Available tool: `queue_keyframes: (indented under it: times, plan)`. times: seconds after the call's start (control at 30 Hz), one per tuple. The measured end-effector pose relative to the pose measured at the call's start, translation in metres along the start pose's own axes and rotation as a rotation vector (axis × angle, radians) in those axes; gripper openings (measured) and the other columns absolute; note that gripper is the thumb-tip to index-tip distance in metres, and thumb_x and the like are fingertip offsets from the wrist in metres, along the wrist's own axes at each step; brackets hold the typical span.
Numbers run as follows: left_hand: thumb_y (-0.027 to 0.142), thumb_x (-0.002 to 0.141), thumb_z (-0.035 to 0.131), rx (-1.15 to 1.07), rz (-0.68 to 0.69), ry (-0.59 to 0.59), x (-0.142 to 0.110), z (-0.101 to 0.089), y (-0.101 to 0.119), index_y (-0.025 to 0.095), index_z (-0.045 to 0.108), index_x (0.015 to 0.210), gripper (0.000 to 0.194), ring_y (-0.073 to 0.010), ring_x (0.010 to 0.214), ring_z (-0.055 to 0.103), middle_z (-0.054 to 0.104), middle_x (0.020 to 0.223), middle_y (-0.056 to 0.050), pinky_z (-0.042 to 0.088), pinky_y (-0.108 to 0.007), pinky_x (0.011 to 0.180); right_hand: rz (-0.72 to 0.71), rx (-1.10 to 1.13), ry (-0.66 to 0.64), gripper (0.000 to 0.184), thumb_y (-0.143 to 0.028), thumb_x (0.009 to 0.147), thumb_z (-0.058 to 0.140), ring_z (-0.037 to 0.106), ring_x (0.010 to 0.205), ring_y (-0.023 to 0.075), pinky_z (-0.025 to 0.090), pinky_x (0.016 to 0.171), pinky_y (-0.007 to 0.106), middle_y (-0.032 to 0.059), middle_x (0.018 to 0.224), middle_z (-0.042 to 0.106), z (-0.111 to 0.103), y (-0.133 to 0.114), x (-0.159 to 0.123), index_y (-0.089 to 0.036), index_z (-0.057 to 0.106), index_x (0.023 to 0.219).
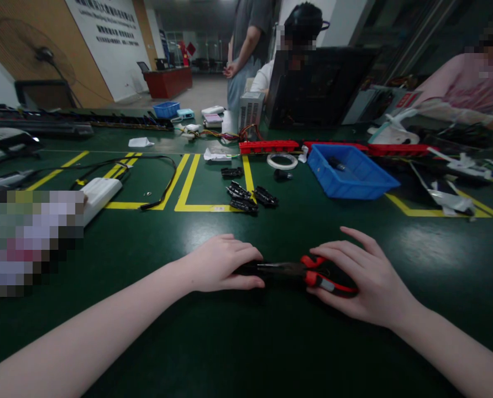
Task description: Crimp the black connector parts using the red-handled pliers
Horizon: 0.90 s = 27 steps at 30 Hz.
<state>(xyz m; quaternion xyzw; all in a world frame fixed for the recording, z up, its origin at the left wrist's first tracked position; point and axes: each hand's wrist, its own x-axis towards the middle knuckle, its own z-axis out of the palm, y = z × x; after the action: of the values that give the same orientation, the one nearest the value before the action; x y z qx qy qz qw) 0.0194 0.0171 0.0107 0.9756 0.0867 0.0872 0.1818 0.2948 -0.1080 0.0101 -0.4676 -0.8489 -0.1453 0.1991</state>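
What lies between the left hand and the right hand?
In the head view, red-and-black pliers span that stretch, pointing toward the left hand, with the right hand on the grip end.

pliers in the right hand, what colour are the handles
The pliers' handles are red and black, seen best in the head view.

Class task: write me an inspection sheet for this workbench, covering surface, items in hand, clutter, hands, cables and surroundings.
Surface: dark green tabletop, yellow line markings.
Items in hand: metal pliers with red-and-black handles.
Clutter: small black parts, blue plastic tray, white ring-shaped roll.
Hands: right hand grips the handles; left hand at the nose, grip too dark to tell.
Cables: black cable; multicoloured wires beside grey metal box.
Surroundings: standing person, pink-sleeved person.
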Motion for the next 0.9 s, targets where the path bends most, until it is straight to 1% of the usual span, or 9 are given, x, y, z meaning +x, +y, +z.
queue_keyframes:
  times: [0.23,0.43,0.57,0.67,0.8,0.9]
  plan:
    - [0.048,0.094,0.054,0.01,0.02,0.013,-0.0005,0.0017,-0.0006,0.018,0.06,0.109,0.034,-0.0172,0.078,0.061,0.066,0.092,-0.002,0.041,-0.029,0.071,0.026,0.063,-0.041,0.04,-0.039,0.08,0.067,0.069,0.082,0.0213,0.04,0.1,0.05,0.0072,0.094,0.071,0.0005,-0.0032,-0.0015,-0.017,0.055,0.111]
    - [0.05,0.091,0.059,0.025,-0.008,0.025,-0.0002,0.003,0.0002,0.018,0.06,0.111,0.037,-0.0164,0.078,0.061,0.067,0.092,-0.002,0.042,-0.028,0.07,0.044,0.075,-0.073,0.038,-0.04,0.08,0.066,0.068,0.082,0.0208,0.042,0.096,0.05,0.0067,0.094,0.071,0.0008,-0.0025,-0.0012,-0.018,0.054,0.11]
    - [0.049,0.091,0.059,0.02,-0.007,0.024,-0.0004,0.0034,-0.0002,0.018,0.06,0.112,0.037,-0.0167,0.079,0.062,0.067,0.093,-0.002,0.042,-0.029,0.071,0.06,0.083,-0.088,0.038,-0.04,0.08,0.066,0.068,0.082,0.0207,0.042,0.097,0.05,0.0058,0.094,0.071,0.0019,-0.0017,-0.0014,-0.02,0.054,0.109]
    - [0.048,0.093,0.057,0.015,0.001,0.016,-0.0005,0.0026,-0.0003,0.018,0.06,0.111,0.036,-0.0174,0.079,0.062,0.067,0.094,-0.003,0.042,-0.029,0.071,0.059,0.067,-0.065,0.04,-0.04,0.079,0.066,0.068,0.085,0.0216,0.041,0.098,0.05,0.0062,0.096,0.071,0.003,-0.0012,-0.0014,-0.02,0.055,0.111]
    - [0.047,0.094,0.055,0.001,0.0,0.011,-0.0007,0.0009,0.0003,0.017,0.06,0.11,0.033,-0.0173,0.078,0.061,0.067,0.092,-0.003,0.041,-0.03,0.071,0.026,-0.001,0.011,0.043,-0.037,0.078,0.068,0.068,0.087,0.0233,0.041,0.098,0.05,0.0087,0.098,0.071,0.0019,-0.001,-0.0004,-0.017,0.055,0.114]
    - [0.047,0.094,0.054,-0.009,-0.009,0.008,-0.0005,0.0,0.0011,0.017,0.06,0.109,0.033,-0.0169,0.077,0.061,0.066,0.091,-0.002,0.041,-0.029,0.071,0.017,-0.02,0.033,0.044,-0.037,0.078,0.068,0.068,0.088,0.0239,0.041,0.097,0.049,0.0099,0.098,0.07,0.0002,-0.0015,0.0005,-0.016,0.055,0.115]
